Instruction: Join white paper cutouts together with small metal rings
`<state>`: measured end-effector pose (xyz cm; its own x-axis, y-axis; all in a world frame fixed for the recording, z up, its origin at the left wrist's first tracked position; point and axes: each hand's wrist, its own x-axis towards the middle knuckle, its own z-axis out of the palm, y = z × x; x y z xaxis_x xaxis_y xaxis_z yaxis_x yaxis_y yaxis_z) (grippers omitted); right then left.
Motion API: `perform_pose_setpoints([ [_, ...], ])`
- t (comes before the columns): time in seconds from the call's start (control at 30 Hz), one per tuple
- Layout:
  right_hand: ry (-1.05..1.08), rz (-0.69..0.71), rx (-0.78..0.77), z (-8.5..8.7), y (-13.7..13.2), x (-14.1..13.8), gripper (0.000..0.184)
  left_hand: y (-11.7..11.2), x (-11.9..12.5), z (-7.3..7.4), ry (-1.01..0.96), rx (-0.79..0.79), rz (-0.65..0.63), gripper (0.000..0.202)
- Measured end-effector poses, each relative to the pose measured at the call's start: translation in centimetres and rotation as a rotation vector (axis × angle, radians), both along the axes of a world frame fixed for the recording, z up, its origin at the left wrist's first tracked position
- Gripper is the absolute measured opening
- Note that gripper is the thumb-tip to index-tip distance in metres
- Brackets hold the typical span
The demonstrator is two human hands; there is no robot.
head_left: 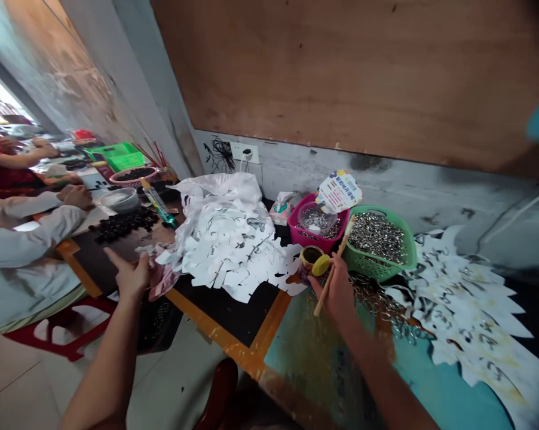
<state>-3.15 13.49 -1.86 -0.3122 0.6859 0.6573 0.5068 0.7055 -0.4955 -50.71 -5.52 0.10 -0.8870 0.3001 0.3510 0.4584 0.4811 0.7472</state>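
Observation:
In my right hand is a slim wooden brush, held slantwise. A yellow lid sits by my right thumb and fingers; whether I grip it too I cannot tell. Just left of it stands a small open jar with a dark, labelled side. My left hand is in the air at the left, index finger stretched out and apart from the thumb, with nothing visible in it. Beside it lies a crumpled pink cloth at the table edge.
White cut sheets are heaped on a plastic bag. A pink basket and a green basket hold metal rings. More rings and layered white pieces lie right. Another person's sleeve and black pieces are left.

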Motion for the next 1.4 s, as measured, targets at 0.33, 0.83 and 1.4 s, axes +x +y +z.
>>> perform_pose_setpoints([
  [0.33, -0.121, 0.256, 0.04, 1.1, 4.0, 1.7, 0.047, 6.3, 14.7, 1.0, 0.436, 0.075, -0.351, 0.064],
  [0.83, -0.289, 0.511, 0.034, 3.3, 7.2, 2.7, 0.044, 20.5, 31.9, -6.0, -0.166, 0.124, -1.053, 0.111],
  [1.4, 0.259, 0.289, -0.025, 7.2, 5.6, 5.1, 0.031, 18.3, 30.0, -5.1, -0.039, 0.118, -1.053, 0.13],
])
